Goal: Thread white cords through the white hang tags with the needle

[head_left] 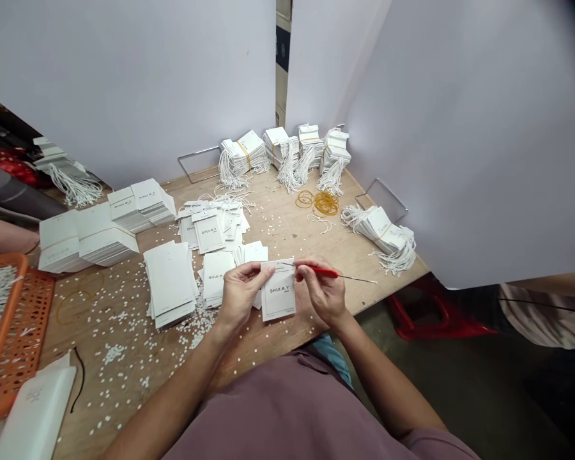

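My left hand [239, 291] pinches the left upper edge of a white hang tag [278, 300] printed "SHUI.B.Y". In my right hand [326, 294] is a thin metal hook tool with a red handle [322, 271]. Its tip lies at the top of the tag, near the hole; whether it passes through cannot be made out. The other thin end points right. Just beyond my left hand lie stacks of printed tags [216, 276]. A taller pile of blank-faced tags [170, 281] sits left of them. Behind, strung tags [209, 231] are heaped loosely.
Bundled tags with white strings [242, 153] line the back, another bundle [383, 233] at right. Yellow rubber bands [326, 203] lie mid-table. Banded card stacks [105, 239] and an orange basket [33, 319] of strings stand left. White paper dots [115, 352] litter the table [278, 223]. White panels surround it.
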Motion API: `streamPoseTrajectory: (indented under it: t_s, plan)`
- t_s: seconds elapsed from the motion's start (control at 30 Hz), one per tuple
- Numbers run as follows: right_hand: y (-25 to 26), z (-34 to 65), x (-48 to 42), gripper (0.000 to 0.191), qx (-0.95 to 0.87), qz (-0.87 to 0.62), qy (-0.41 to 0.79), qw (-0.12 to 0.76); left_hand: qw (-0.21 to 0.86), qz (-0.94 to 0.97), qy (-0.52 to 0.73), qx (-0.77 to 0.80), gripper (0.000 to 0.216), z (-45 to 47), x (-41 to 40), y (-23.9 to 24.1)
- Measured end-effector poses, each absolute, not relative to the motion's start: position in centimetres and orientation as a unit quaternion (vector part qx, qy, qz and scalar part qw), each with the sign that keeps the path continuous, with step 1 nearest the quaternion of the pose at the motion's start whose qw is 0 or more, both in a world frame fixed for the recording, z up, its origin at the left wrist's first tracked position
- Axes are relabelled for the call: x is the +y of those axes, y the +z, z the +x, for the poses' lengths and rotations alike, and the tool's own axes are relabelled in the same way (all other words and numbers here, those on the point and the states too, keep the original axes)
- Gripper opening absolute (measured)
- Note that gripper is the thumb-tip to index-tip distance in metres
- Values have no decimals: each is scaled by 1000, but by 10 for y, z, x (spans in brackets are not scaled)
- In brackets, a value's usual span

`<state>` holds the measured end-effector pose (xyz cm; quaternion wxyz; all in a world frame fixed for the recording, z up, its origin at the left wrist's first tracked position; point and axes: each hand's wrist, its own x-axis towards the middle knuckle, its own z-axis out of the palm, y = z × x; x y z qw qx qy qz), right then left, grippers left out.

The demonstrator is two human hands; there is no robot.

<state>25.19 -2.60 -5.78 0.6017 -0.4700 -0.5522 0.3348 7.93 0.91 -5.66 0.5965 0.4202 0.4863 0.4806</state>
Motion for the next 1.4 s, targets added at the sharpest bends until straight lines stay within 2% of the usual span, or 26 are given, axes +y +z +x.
streamPoseTrajectory:
  t_s: [0.23,0.4,0.47,0.53,0.7,0.83,1.03,1.17,1.23,1.3,1.33,1.4]
  plan:
    - [-79,254,-29,20,-575,-493,260,600,609,474,441,458,19,97,7,-54]
    - [-85,281,-31,21,-455,-509,234,692,642,574,337,382,29,130,45,-50]
    - [-85,296,-31,18,-383,-539,199,723,580,648,312,383,28,158,72,-57]
    - [-83,308,-32,18,-345,-552,189,735,435,764,271,391,24,191,98,-69]
    - [-83,330,-41,17,-323,-557,202,738,362,840,214,342,9,231,132,-91]
    - [-92,348,-51,20,-264,-570,211,749,367,878,128,278,30,180,140,-90]
    - [-94,345,-45,26,-243,-534,295,754,338,865,126,349,29,135,120,-90]
    - [-86,345,-45,24,-259,-547,278,746,333,884,97,313,54,150,86,-98]
    - [-83,351,-48,24,-244,-554,265,750,327,894,96,290,44,155,74,-102]
    - [-82,356,-51,25,-226,-550,270,757,322,899,102,279,17,158,65,-105]
    - [-81,356,-52,24,-224,-546,275,759,323,899,108,274,11,158,62,-106]
    - [-81,354,-50,23,-229,-542,284,757,348,889,127,268,15,158,57,-105]
